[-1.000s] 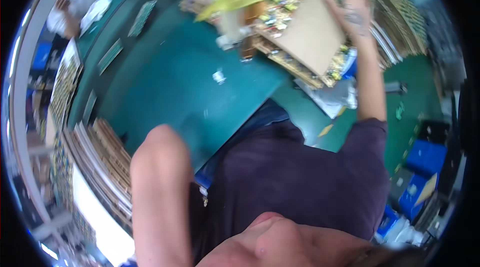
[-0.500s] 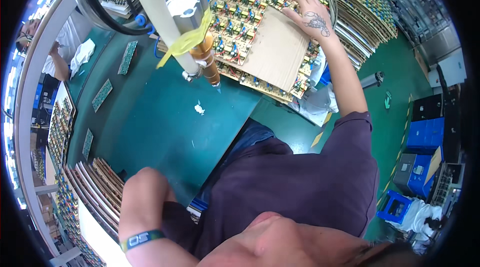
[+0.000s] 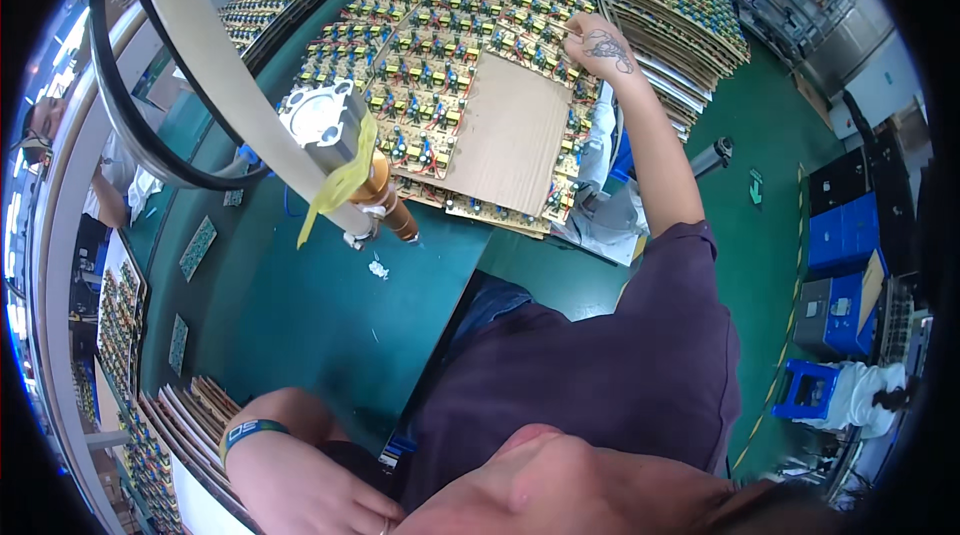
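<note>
My right hand (image 3: 600,47), with a drawing on its back, reaches to the far right part of a broad layer of circuit boards (image 3: 425,75). Its fingers are bent and closed at the edge of a circuit board (image 3: 545,57) carrying yellow and blue parts; the fingertips are partly hidden. Just nearer lies a bare cardboard sheet (image 3: 510,135), boards around it. My left arm is folded back at the lower left, a wristband on it. My left hand (image 3: 325,495) is near the bottom edge, knuckles up, a ring on one finger, fingertips out of sight.
A dispenser with an amber barrel (image 3: 392,210) hangs over the green table (image 3: 300,305). White scraps (image 3: 378,268) lie below it. Tall board stacks (image 3: 680,25) stand at the far right. Green boards (image 3: 198,248) lie at left, where another person (image 3: 110,190) sits.
My right hand has gone from spread over the cardboard's far edge to closed at the boards. My left hand has come into view at the bottom. The whole view has shifted a little.
</note>
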Demonstrator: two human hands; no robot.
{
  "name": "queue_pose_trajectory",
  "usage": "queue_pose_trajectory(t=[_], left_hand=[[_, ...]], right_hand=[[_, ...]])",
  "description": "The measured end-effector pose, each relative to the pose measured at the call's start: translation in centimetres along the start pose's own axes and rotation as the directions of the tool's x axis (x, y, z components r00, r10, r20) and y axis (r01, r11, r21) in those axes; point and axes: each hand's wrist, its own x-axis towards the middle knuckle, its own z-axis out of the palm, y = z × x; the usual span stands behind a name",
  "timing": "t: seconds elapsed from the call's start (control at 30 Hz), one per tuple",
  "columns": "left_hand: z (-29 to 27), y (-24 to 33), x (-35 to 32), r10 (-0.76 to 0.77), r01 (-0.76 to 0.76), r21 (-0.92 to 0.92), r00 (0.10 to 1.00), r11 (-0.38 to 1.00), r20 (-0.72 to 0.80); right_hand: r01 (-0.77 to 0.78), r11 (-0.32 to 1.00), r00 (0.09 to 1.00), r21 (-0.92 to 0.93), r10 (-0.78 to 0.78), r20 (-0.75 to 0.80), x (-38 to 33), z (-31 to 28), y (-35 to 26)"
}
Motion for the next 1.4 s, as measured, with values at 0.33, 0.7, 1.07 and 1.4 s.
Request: queue_pose_trajectory(t=[0.33, 0.7, 1.07, 1.4], left_hand=[[-5.8, -4.4, -9.4, -0.686, 0.742, -0.036, 0.598, 0.669, -0.414], [-0.1, -8.7, -34.3, -0.144, 0.145, 0.008, -0.967, -0.989, -0.208], [2.5, -10.6, -32.8, 0.197, -0.182, 0.409, -0.98, -0.894, -0.004], [3.5, -11.1, -32.7, 0.342, -0.322, 0.514, -0.938, -0.795, -0.059]], right_hand=[[-0.136, 0.989, 0.989, 0.064, 0.132, 0.068, 0.5, -0.8, 0.8], [0.231, 0.971, 0.968, 0.066, -0.237, 0.089, 0.3, -0.2, -1.1], [0.304, 0.951, 0.953, -0.055, -0.304, 0.014, -4.7, -2.3, -6.3], [0.444, -0.18, 0.359, 0.878, -0.862, -0.358, -19.2, -1.5, -36.5]])
